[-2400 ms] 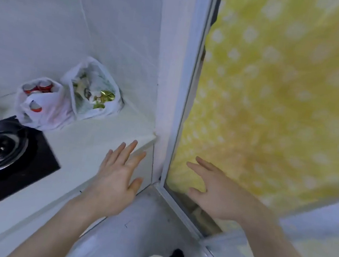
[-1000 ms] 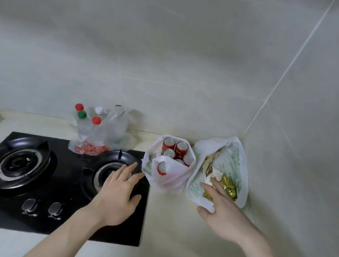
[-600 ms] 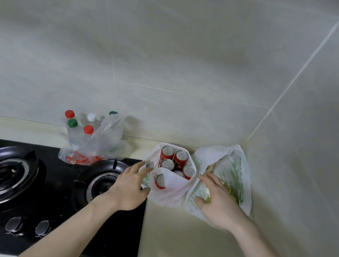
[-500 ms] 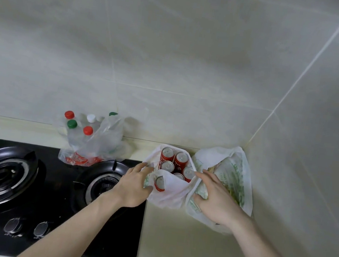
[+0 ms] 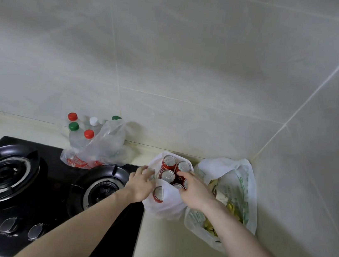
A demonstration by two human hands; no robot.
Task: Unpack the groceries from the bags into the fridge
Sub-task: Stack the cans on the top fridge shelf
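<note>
Cans (image 5: pixel 169 165) stand upright in the white bag (image 5: pixel 166 204), right under the right hand (image 5: pixel 194 194), whose loose fingers touch their tops. Left hand (image 5: pixel 139 186) seems to pinch the bag's edge, kinda blurry.

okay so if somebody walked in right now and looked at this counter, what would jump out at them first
Probably the red cans standing packed in the white bag by the stove's right edge, with the left hand at the bag's rim and the right hand reaching in over the cans. Next, the coloured bottle caps poking from the clear bag against the back wall, behind the black gas stove.
</note>
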